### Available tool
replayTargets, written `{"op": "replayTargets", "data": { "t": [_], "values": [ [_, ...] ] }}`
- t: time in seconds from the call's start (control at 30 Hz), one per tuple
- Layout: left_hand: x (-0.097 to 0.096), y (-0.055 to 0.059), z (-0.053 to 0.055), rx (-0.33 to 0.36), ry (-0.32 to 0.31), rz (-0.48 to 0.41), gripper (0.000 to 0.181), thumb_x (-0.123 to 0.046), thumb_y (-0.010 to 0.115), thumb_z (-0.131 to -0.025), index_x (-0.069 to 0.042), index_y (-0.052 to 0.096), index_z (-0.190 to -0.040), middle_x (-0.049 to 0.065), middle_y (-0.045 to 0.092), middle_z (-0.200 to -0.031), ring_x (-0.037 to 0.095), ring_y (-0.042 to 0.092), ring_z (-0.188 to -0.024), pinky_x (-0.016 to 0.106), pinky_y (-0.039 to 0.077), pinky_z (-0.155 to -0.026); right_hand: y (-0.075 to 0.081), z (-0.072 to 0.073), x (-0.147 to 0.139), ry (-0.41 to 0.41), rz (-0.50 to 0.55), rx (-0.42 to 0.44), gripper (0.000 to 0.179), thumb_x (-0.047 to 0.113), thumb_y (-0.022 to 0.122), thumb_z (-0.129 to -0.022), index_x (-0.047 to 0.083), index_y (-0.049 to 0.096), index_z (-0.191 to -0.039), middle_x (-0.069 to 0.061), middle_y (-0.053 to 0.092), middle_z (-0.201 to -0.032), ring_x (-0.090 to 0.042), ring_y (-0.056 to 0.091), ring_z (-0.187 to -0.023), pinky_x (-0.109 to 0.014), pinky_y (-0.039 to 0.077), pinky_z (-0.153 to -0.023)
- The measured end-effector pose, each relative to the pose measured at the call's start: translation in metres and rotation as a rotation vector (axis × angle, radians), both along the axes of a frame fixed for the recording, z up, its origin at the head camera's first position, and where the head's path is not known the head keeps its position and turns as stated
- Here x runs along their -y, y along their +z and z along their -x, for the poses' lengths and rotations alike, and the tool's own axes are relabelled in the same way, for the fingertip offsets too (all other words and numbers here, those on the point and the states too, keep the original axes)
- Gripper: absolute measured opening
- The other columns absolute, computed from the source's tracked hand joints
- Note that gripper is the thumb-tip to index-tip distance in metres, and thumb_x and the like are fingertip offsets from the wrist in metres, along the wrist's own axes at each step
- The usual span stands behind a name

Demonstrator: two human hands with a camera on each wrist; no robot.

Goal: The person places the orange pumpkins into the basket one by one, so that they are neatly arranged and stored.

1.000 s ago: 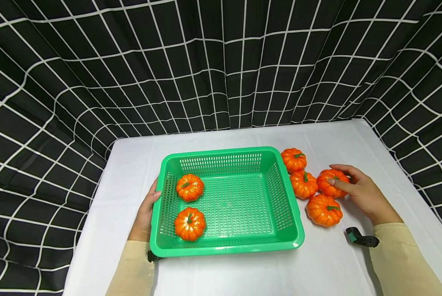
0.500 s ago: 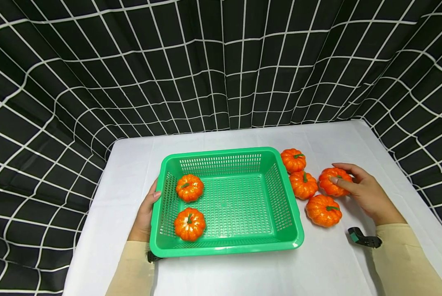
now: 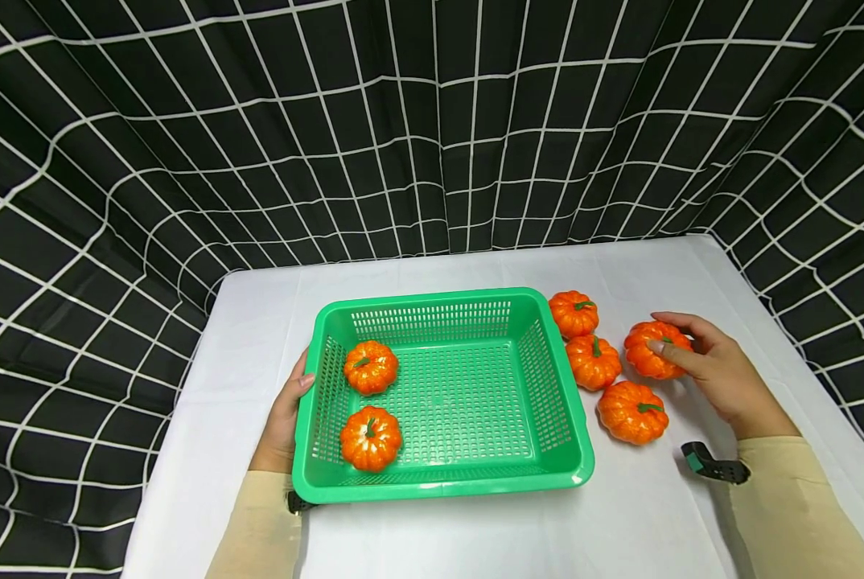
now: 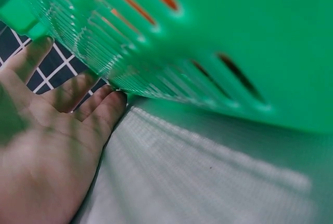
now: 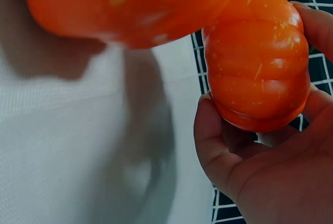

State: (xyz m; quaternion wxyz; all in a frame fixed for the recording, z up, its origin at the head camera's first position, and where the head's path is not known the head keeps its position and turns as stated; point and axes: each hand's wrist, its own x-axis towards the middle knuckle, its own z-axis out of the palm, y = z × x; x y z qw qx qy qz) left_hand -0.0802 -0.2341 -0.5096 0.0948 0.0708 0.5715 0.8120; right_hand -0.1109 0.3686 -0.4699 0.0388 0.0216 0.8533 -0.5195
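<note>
At its left side, a green basket (image 3: 442, 492) is touched by my left hand (image 3: 285, 414). In the left wrist view, the fingers of this left hand (image 4: 57, 130) stretch along the basket's slotted wall (image 4: 171, 52), tips against it. Inside the basket sit two orange toy pumpkins, one pumpkin (image 3: 371, 367) behind the other pumpkin (image 3: 371, 438). My right hand (image 3: 722, 374) grips another pumpkin (image 3: 649, 346) between thumb and fingers, slightly above the table. In the right wrist view, the held pumpkin (image 5: 257, 63) is tilted, its ribbed side towards the camera.
Right of the basket, one pumpkin (image 3: 573, 314) and a second pumpkin (image 3: 593, 362) lie close to its wall. A third pumpkin (image 3: 633, 412) sits just in front of the held one. Black curtains with white grid lines (image 3: 439, 121) surround the white table (image 3: 461, 539).
The right hand has raised its pumpkin a little and moved it slightly back and right, away from the pumpkins beside it. The left hand and basket have stayed put.
</note>
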Motion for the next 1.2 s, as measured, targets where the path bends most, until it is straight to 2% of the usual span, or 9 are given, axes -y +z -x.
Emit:
{"op": "replayTargets", "data": {
  "t": [0.13,0.27,0.6,0.87,1.2],
  "values": [
    [0.0,0.0,0.0,0.027,-0.009,-0.034,0.073,-0.019,0.029,-0.104,-0.03,0.021,-0.176,0.007,0.027,-0.177,0.025,0.045,-0.146,0.038,0.045,-0.115,0.003,0.0,0.003,0.003,0.039,-0.007,0.044,0.026,0.07,-0.109,0.023,0.061,-0.152,0.011,0.059,-0.132,-0.01,0.052,-0.118,-0.013,0.052,-0.086],
    [0.0,0.0,0.0,0.024,-0.003,-0.023,0.074,-0.019,0.027,-0.104,-0.029,0.02,-0.176,0.006,0.026,-0.177,0.026,0.042,-0.149,0.037,0.043,-0.116,0.008,-0.001,0.006,0.008,0.062,-0.015,0.044,0.023,0.069,-0.109,0.022,0.061,-0.153,0.01,0.06,-0.131,-0.011,0.053,-0.118,-0.013,0.052,-0.087],
    [0.002,-0.002,0.001,0.018,-0.017,-0.035,0.073,-0.019,0.028,-0.104,-0.03,0.019,-0.176,0.007,0.025,-0.177,0.026,0.042,-0.15,0.038,0.044,-0.116,0.018,-0.001,0.012,0.007,0.05,-0.025,0.046,0.023,0.069,-0.109,0.022,0.061,-0.154,0.01,0.061,-0.133,-0.012,0.055,-0.117,-0.015,0.054,-0.085],
    [0.002,-0.002,0.001,-0.009,-0.006,0.001,0.075,-0.019,0.029,-0.103,-0.028,0.02,-0.177,0.009,0.026,-0.177,0.027,0.042,-0.149,0.037,0.042,-0.117,0.028,-0.003,0.019,0.014,0.035,-0.042,0.047,0.023,0.07,-0.109,0.023,0.06,-0.156,0.008,0.061,-0.134,-0.013,0.054,-0.118,-0.016,0.052,-0.085],
    [0.001,-0.001,0.001,-0.005,-0.006,-0.001,0.074,-0.02,0.03,-0.103,-0.029,0.022,-0.176,0.009,0.028,-0.176,0.027,0.045,-0.146,0.038,0.045,-0.115,0.043,-0.007,0.036,0.035,0.053,-0.068,0.049,0.019,0.068,-0.11,0.018,0.058,-0.157,0.004,0.058,-0.143,-0.015,0.053,-0.126,-0.017,0.053,-0.09]
  ]
}}
